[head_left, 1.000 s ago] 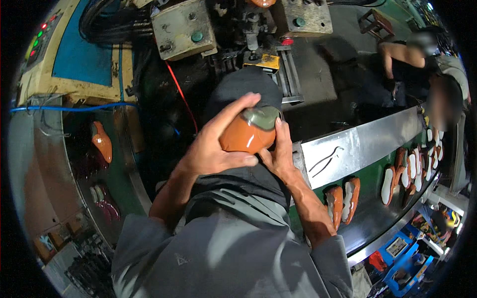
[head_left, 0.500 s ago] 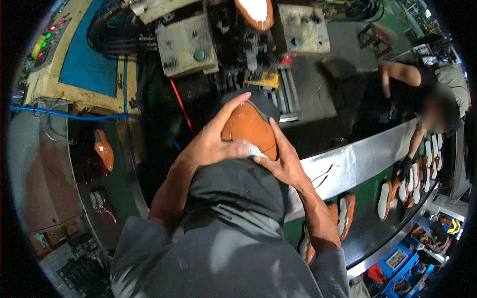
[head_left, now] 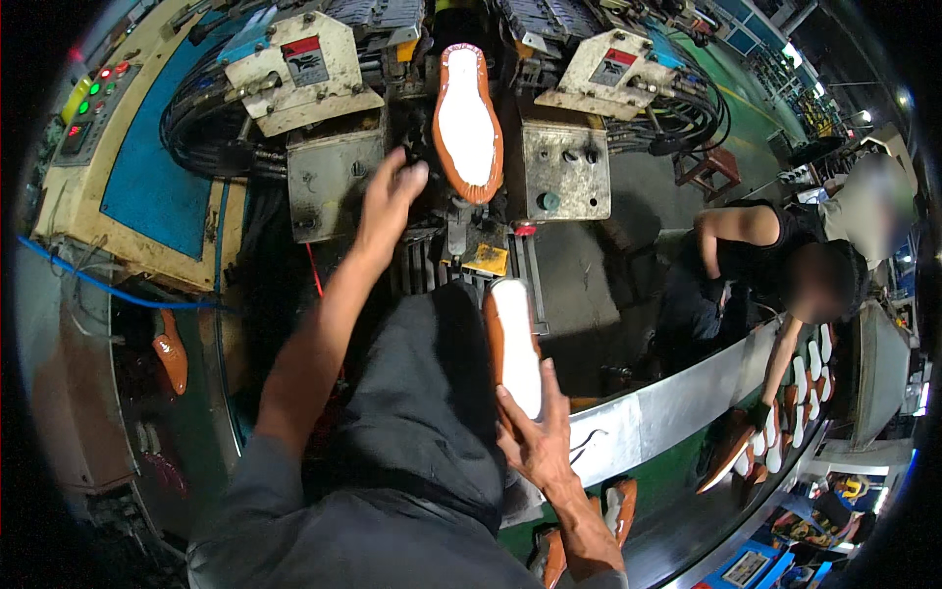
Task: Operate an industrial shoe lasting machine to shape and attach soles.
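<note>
Because the right hand [head_left: 538, 432] grips the shoe [head_left: 514, 344] only by its near end, thumb on the left edge and fingers on the right, the far end is free and could swing if knocked. The shoe lies sole up, just right of the leg [head_left: 412, 373]; whether the leg bears any weight I cannot tell. Its upper looks glossy, so a loose grip might slip and a hard one could mark the finish. To the right, a swing of the forearm [head_left: 581, 535] could nudge the near shoes [head_left: 553, 558] or the thin tool [head_left: 589, 443] on the bench [head_left: 648, 420]. Farther right, a co-worker's hand [head_left: 770, 404] is among packed shoes [head_left: 773, 442], where crowding could cause scuffs. Farther off, the left hand [head_left: 392, 201] is empty, fingers loosely spread and blurred, near the left box [head_left: 334, 187]; if the machine [head_left: 456, 233] moved, those fingers could be pinched. Beyond, a second shoe [head_left: 466, 123] sits sole up on the machine; a brush from that hand could set it askew.
</note>
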`<state>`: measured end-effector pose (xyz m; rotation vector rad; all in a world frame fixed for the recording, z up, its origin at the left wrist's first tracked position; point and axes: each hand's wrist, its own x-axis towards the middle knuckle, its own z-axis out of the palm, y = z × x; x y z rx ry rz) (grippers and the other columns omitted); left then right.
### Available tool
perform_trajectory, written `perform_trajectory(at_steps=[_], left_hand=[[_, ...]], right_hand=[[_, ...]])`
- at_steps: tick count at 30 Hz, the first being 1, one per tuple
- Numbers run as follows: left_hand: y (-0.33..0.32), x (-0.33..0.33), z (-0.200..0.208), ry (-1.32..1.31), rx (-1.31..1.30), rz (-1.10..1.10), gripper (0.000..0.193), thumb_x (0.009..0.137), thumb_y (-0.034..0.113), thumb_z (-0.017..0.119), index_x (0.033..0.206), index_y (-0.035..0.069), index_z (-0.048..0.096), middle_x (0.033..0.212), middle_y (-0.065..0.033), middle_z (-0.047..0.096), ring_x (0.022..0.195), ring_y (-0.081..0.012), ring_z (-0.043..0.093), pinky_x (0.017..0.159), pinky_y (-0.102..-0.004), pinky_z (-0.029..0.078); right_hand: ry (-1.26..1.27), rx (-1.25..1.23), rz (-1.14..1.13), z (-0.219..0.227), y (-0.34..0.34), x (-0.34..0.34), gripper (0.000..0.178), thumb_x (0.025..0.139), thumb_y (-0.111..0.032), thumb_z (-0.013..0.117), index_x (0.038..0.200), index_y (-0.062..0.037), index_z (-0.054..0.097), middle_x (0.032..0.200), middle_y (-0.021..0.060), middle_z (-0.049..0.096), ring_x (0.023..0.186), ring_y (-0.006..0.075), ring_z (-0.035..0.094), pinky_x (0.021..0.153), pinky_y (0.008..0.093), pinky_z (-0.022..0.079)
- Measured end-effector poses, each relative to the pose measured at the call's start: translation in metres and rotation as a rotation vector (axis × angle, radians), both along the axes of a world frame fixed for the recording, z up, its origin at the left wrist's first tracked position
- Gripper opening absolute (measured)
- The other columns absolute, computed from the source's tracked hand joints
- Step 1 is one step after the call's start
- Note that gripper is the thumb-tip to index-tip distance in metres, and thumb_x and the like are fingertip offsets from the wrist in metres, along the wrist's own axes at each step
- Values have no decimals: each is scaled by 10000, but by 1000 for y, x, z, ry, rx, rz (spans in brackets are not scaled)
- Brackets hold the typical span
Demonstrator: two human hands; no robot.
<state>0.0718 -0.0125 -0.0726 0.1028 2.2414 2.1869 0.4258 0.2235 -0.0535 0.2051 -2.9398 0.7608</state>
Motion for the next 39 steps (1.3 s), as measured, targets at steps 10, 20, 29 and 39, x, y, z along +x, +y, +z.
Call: perform_trajectory(at_steps=[10, 20, 29, 39], left_hand=[[2, -60, 92, -360, 600, -429, 582, 1030, 166, 734, 1546, 15, 511, 1319, -162, 708, 1190, -301, 749, 1008, -454, 650], [-128, 141, 28, -573, 934, -335, 1099, 958, 612, 778, 1749, 76, 234, 1578, -275, 546, 1360, -472, 644, 1114, -734, 540], [-116, 175, 9, -750, 734, -192, 962, 1022, 733, 613, 1613, 1, 413, 1358, -279, 679, 1201, -473, 722, 1012, -673, 610], [-87, 161, -20, -843, 774, -178, 889, 1068, 690, 565, 1619, 9, 417, 1383, -271, 669, 1203, -455, 720, 1042, -683, 589]], right_hand=[[290, 118, -10, 101, -2, -228, 786, 848, -131, 861, 1565, -371, 645, 1744, 352, 267, 1288, 551, 571, 1015, 553, 588], [373, 106, 1, 55, -64, -355, 787, 865, -138, 832, 1588, -356, 610, 1752, 362, 208, 1203, 554, 567, 972, 581, 601], [560, 190, 118, 26, -54, -365, 825, 898, -176, 795, 1668, -203, 501, 1734, 353, 312, 1608, 542, 321, 1327, 626, 270], [658, 216, 121, 36, -58, -403, 645, 948, -139, 686, 1578, -73, 563, 1610, 350, 466, 1530, 529, 423, 1288, 637, 342]])
